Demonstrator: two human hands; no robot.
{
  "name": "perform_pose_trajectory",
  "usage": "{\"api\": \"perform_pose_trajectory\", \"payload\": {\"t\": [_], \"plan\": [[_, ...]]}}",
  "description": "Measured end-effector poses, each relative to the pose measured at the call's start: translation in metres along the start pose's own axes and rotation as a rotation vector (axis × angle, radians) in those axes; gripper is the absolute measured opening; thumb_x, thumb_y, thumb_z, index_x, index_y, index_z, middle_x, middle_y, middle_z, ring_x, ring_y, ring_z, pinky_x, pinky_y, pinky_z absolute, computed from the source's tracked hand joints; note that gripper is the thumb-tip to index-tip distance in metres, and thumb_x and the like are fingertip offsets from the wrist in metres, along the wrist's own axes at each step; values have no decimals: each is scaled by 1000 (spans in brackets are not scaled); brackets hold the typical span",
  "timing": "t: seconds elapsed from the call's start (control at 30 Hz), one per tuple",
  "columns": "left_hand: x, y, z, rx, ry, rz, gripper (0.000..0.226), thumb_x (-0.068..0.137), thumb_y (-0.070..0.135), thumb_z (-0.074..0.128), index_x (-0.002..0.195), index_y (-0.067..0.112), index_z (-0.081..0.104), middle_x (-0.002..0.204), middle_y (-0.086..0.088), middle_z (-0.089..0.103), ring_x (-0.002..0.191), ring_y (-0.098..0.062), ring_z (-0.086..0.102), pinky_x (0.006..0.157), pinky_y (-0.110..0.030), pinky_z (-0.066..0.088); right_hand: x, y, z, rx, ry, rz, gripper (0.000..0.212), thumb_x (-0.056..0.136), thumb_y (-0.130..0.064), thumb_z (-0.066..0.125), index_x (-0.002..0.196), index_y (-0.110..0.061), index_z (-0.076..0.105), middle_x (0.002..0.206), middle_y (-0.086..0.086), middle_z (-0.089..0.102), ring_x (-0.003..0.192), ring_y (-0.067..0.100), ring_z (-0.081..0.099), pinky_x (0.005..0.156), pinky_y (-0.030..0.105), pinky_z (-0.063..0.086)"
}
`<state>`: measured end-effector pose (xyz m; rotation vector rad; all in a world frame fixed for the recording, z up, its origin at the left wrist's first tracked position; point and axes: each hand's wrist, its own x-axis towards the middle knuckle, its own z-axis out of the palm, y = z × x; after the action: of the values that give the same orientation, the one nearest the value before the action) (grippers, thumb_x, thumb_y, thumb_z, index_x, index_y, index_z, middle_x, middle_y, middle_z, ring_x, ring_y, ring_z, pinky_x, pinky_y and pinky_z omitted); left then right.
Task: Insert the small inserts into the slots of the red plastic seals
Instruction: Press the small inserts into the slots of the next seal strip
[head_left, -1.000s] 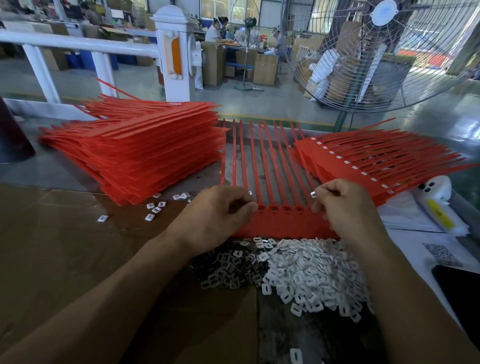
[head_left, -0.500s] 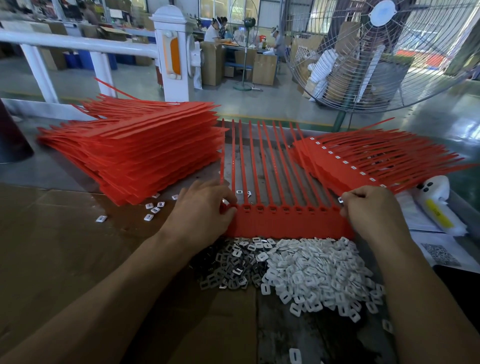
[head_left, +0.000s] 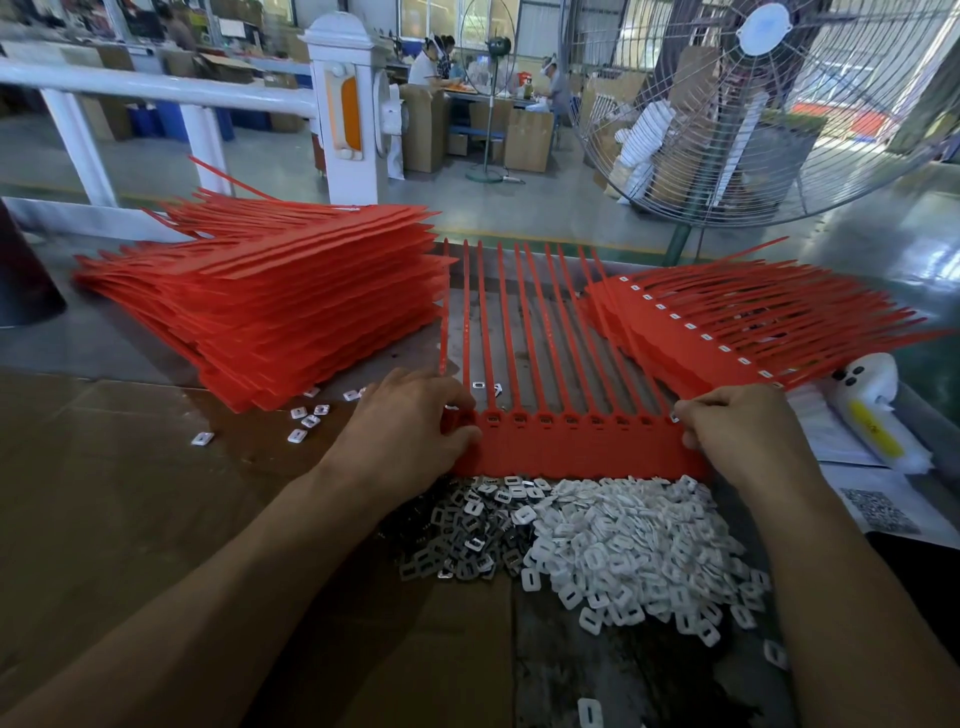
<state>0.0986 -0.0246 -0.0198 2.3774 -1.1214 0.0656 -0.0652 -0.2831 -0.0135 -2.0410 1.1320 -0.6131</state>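
Factory bench: red seal strip (head_left: 571, 441) flat (slots unfilled).

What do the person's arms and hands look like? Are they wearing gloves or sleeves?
No gloves and no sleeves show. The left hand and the right hand are both bare, and both forearms are bare as far as the picture reaches. No watch, ring, bracelet or marking is visible on either one. The fingernails look short and plain.

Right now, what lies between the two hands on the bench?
In the head view, the left hand and right hand hold opposite ends of one red seal strip; its row of slots spans the stretch between them.
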Motion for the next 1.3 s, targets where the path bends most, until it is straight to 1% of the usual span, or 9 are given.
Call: {"api": "perform_pose_trajectory", "payload": {"t": [0.1,0.23,0.43,0.77,0.97,1.07,1.2,1.3], "plan": [[0,0,0,0,-6,-1,33,92,46,68,121,33,66,121,12,61,118,-12,48,105,-39,41,0,0,1,-8,-5,2,18,92,-26,70,75,-21,75,55,-13,68,65,12,64,57,27,37],[1,-1,1,2,-6,2,31,92,46,67,120,33,67,119,11,61,116,-13,49,104,-40,42,-1,0,2,-22,-6,-7,22,93,-26,70,73,-19,75,54,-9,68,58,14,61,54,28,37],[1,-2,2,-1,-6,8,32,91,46,68,120,33,67,118,11,62,115,-12,49,102,-41,44,0,1,4,-63,-10,-7,23,92,-26,70,71,-18,74,55,-10,69,64,17,66,58,30,40],[1,-2,2,-5,-14,5,32,91,46,68,120,33,66,118,10,62,113,-10,50,100,-38,46,-2,1,7,-130,19,-16,23,90,-25,70,68,-19,73,53,-10,68,62,20,67,63,34,51],[0,-2,2,-17,-13,5,32,91,45,68,121,33,66,119,10,62,113,-10,51,99,-35,46,-5,-4,7,-133,34,-8,22,89,-25,71,68,-20,72,54,-6,69,64,21,68,68,42,57],[1,-2,1,-20,-14,2,32,91,45,69,121,33,66,119,10,63,113,-10,51,99,-34,46,-7,-5,6,-138,41,-3,20,90,-25,71,70,-21,72,56,-5,69,65,20,68,70,42,58],[0,-2,1,-17,-21,1,32,91,46,68,121,33,66,119,9,62,114,-11,50,100,-37,46,-10,-7,6,-143,39,-1,19,91,-25,70,72,-21,72,59,-4,71,67,20,69,73,44,59],[0,-2,2,-13,-16,7,33,92,45,68,122,32,65,120,9,62,116,-11,49,100,-36,45,-12,-9,6,-144,38,-1,18,91,-25,70,73,-21,72,60,-3,71,68,21,69,74,45,59]]}}
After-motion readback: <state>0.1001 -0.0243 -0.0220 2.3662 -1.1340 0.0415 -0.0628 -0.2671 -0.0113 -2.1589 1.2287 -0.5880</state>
